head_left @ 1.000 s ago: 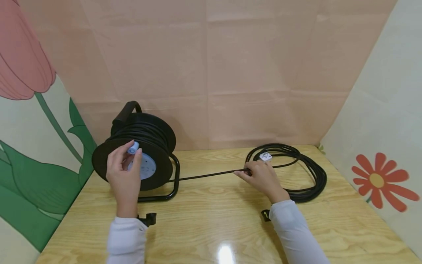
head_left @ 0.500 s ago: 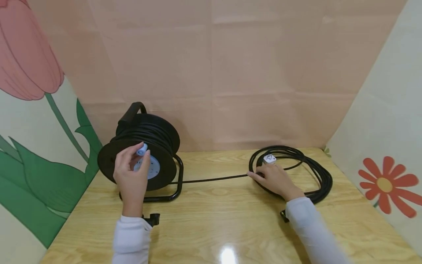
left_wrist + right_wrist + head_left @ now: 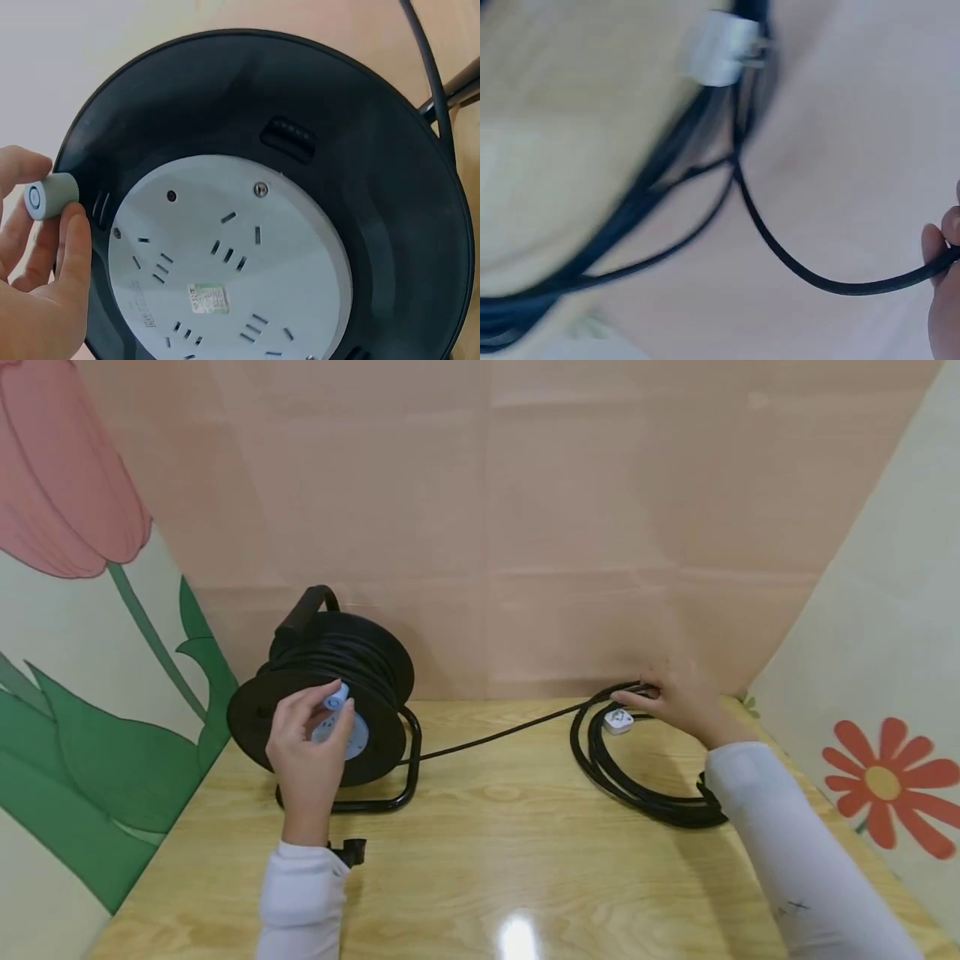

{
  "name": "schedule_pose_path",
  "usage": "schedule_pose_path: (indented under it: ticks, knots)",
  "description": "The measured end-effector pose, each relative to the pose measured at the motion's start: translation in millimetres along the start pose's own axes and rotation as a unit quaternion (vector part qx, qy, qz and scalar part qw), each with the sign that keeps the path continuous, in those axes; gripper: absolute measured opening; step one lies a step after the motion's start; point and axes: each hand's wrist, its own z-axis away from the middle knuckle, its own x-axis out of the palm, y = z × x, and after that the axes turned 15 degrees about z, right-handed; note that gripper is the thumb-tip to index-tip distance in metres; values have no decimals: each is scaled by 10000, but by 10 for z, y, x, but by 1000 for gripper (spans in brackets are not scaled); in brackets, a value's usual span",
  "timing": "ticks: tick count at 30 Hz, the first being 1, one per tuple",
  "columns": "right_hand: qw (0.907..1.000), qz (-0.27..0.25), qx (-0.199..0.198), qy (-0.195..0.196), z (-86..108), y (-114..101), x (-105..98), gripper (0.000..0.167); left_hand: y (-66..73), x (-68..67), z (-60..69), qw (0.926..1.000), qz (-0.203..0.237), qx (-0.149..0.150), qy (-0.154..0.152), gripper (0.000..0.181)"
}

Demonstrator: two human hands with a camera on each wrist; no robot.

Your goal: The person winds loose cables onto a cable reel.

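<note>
A black cable reel (image 3: 243,714) stands at the left of the table, wound with black cable. My left hand (image 3: 303,756) pinches its small light-blue crank knob (image 3: 336,697) between thumb and fingers; the left wrist view shows that knob (image 3: 51,196) beside the reel's round grey socket panel (image 3: 225,255). Over the far side of a loose cable coil (image 3: 645,806), my right hand (image 3: 690,706) grips the black cable, held up in a curve (image 3: 832,285) in the right wrist view. From the reel a stretch of cable (image 3: 491,740) runs toward the coil. A white plug (image 3: 618,720) lies within the loops.
The reel's black tube frame (image 3: 378,804) rests on the wooden table (image 3: 465,877). A pink sheet (image 3: 480,527) rises behind the table, with flower-printed walls at both sides. My wrist camera mount (image 3: 352,852) juts from the left sleeve.
My right hand has moved right and away from me, lifting cable from the coil's near left side toward its far side. The left hand stays on the knob.
</note>
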Motion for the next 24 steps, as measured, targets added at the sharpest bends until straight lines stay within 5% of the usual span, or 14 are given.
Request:
schedule_pose_path:
  ticks: [4, 9, 15, 17, 20, 22, 24]
  knots:
    - [9984, 278, -364, 346, -161, -140, -309, 54, -174, -3, 13, 9997, -111, 66, -203, 25]
    - [9946, 690, -523, 579, -213, -335, -618, 57, -222, 1, 34, 9993, -189, 52, -311, 26]
    - [9892, 410, -1094, 882, -281, -363, -667, 56, -210, -4, 31, 9995, -144, -26, -266, 27]
    - [9924, 330, -1068, 516, -261, -313, -576, 50, -208, 0, 25, 9995, -96, -63, -301, 27]
    - [9954, 347, -637, -619, -147, -246, -366, 44, -211, 12, 26, 9991, -74, -118, -401, 26]
    - [9862, 522, -239, -1555, -44, -234, -218, 44, -217, 21, 33, 9988, -95, -127, -458, 25]
    - [9674, 595, 198, -2455, 57, -240, -80, 53, -218, 28, 40, 9987, -102, -104, -486, 24]
